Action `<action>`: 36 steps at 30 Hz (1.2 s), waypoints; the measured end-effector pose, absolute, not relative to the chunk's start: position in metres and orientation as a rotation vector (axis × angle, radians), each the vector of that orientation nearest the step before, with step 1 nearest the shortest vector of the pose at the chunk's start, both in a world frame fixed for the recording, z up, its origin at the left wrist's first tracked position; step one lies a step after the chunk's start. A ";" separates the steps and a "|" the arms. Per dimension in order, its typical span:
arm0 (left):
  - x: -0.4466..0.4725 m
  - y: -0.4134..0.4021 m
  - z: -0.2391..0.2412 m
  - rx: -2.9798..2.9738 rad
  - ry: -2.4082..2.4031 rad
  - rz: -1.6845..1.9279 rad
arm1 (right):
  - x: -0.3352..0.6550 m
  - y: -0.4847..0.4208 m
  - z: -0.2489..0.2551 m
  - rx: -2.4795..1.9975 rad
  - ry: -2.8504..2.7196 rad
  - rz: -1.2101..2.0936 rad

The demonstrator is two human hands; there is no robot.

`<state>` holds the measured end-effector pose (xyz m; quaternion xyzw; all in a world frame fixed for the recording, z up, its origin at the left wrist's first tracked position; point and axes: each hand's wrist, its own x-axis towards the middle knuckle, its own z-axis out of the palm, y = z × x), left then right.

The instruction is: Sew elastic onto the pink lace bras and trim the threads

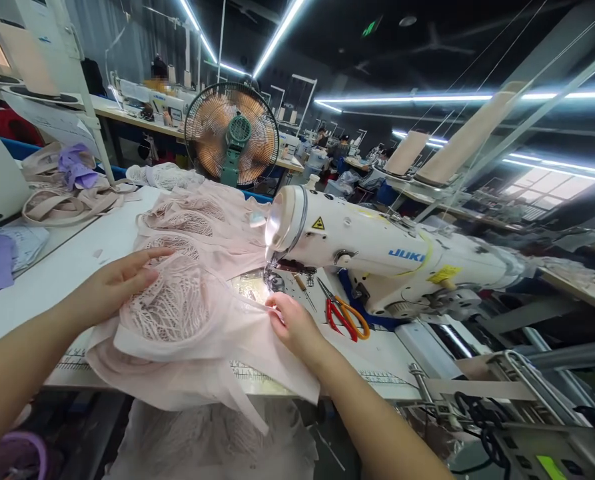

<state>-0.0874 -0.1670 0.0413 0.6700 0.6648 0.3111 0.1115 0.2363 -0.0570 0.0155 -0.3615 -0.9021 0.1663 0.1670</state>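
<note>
The needle [268, 270] of the machine [347, 230] is half lost in glare, and the stitching spot is hard to make out. The bra [170, 317] lies on the table [90, 263], left of and in front of the needle; its folds overlap, so where one piece ends is unclear. The left hand [127, 280] has forefinger and thumb apart on the lace cup, its other fingers hidden; I cannot tell whether it grips. The right hand [294, 323] pinches the bra's fabric edge between thumb and forefinger, just in front of the needle. Both forearms are cut off by the frame.

At lower left, a purple-rimmed tub [30, 443] is cut off, its contents too dark to tell. Blurred lace [217, 443] shows below the table.

The bra drapes over the table's front edge, a strap hanging past it. Bare white surface lies left of the bra. Beyond the right hand, red and orange handles [350, 317] crowd the machine's base.
</note>
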 end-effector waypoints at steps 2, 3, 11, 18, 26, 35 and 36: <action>-0.107 -0.156 0.037 2.015 2.180 0.675 | 0.220 -0.050 0.010 -1.084 -2.595 0.379; -0.114 -0.151 0.039 2.014 2.295 0.558 | 0.214 -0.047 0.008 -1.117 -2.604 0.337; -0.083 -0.136 0.081 2.077 2.716 0.348 | 0.206 -0.053 0.003 -1.243 -2.681 0.095; 0.038 -0.110 0.013 2.708 1.542 0.441 | 0.211 -0.067 0.001 -1.225 -2.722 0.050; 0.040 -0.072 -0.019 2.764 1.523 0.310 | 0.248 -0.083 -0.012 -1.014 -2.644 0.072; 0.042 -0.054 -0.004 2.777 1.517 0.229 | 0.273 -0.100 -0.027 -0.969 -2.507 0.101; 0.042 -0.053 -0.002 2.778 1.516 0.224 | 0.272 -0.100 -0.026 -0.971 -2.512 0.108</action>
